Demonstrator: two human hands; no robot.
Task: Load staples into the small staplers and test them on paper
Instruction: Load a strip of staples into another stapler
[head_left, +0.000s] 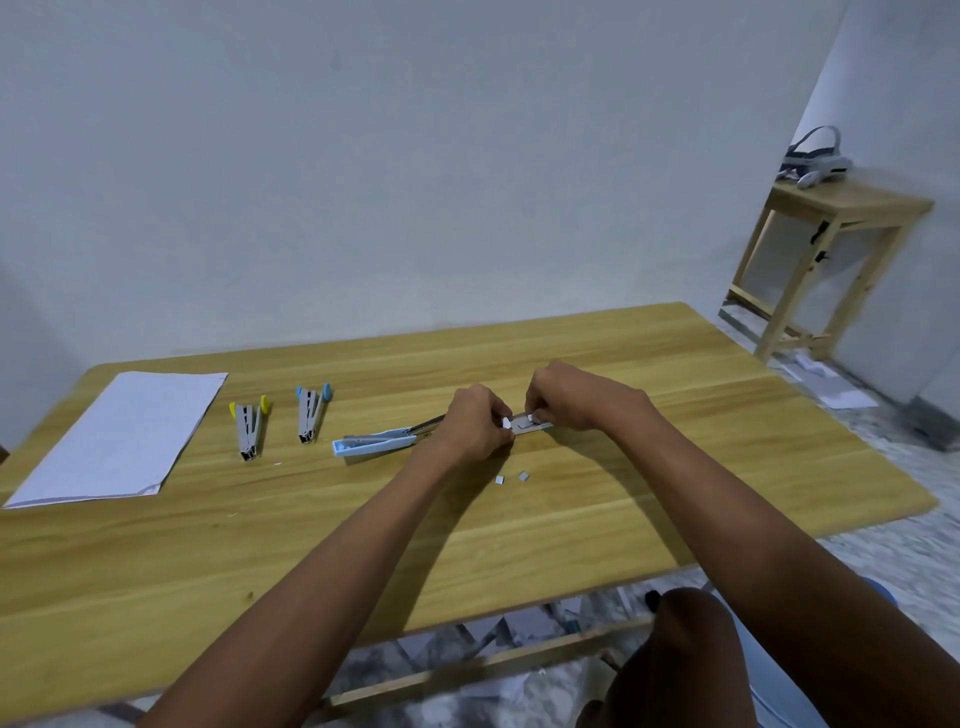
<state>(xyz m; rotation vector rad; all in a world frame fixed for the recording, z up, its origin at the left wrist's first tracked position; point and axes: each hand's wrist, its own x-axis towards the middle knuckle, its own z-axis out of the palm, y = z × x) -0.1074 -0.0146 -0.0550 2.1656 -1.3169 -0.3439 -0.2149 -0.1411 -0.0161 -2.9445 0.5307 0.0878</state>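
A light blue stapler lies opened flat on the wooden table, its metal magazine running right under my hands. My left hand pinches a small block of staples at the magazine. My right hand pinches another small staple piece over the magazine's grey right end. Two loose staple pieces lie just in front of my hands. A yellow-tipped small stapler and a blue-tipped small stapler lie open to the left. A white paper stack sits at the far left.
A small wooden side table with a headset-like device stands at the back right. Paper scraps lie on the floor beyond the table's right edge and under it. My knee is below the front edge.
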